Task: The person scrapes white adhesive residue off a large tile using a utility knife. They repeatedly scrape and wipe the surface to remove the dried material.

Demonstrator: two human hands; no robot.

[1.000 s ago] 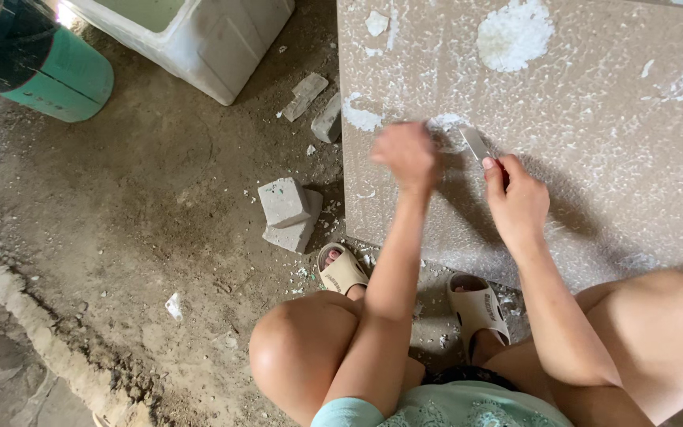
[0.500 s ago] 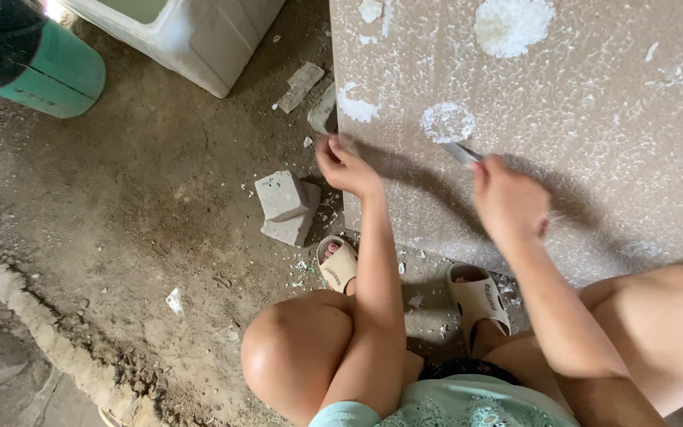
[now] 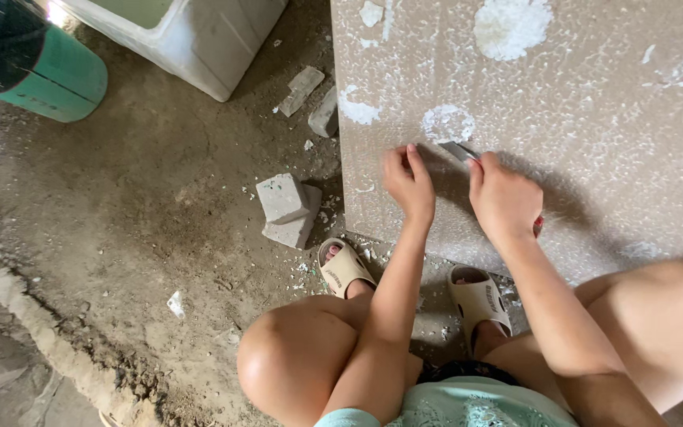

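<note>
Scraper blade (image 3: pixel 458 150) sits flat on the big beige tile (image 3: pixel 594 158), tip just below a round white residue patch (image 3: pixel 447 122). Right hand (image 3: pixel 506 198) has its grip closed around the scraper handle; a bit of red handle shows at the wrist side, rest hidden by the fingers. Left hand (image 3: pixel 409 183) rests w/ fingers loosely curled on the tile, just beside the blade and near the tile's left edge; grip holds nothing, fingertips touch the surface.

Tile lies on the floor, its left edge running top to bottom approx. mid-frame, near edge angling down to the right above the feet. More white patches on it: a large one (image 3: pixel 513 27) near the top, a smaller one (image 3: pixel 357 111) right at the left edge. Open tile surface to the right and above the hands.

Off the left edge: dirt floor (image 3: pixel 144 205) w/ two stacked grey blocks (image 3: pixel 286 207) close to the tile corner, smaller rubble pieces (image 3: pixel 314 99) near the edge higher up. White tub (image 3: pixel 199 39) and green bucket (image 3: pixel 49 71) well apart, top left. Person squats, both feet in beige sandals (image 3: pixel 343 267) at the near edge.
</note>
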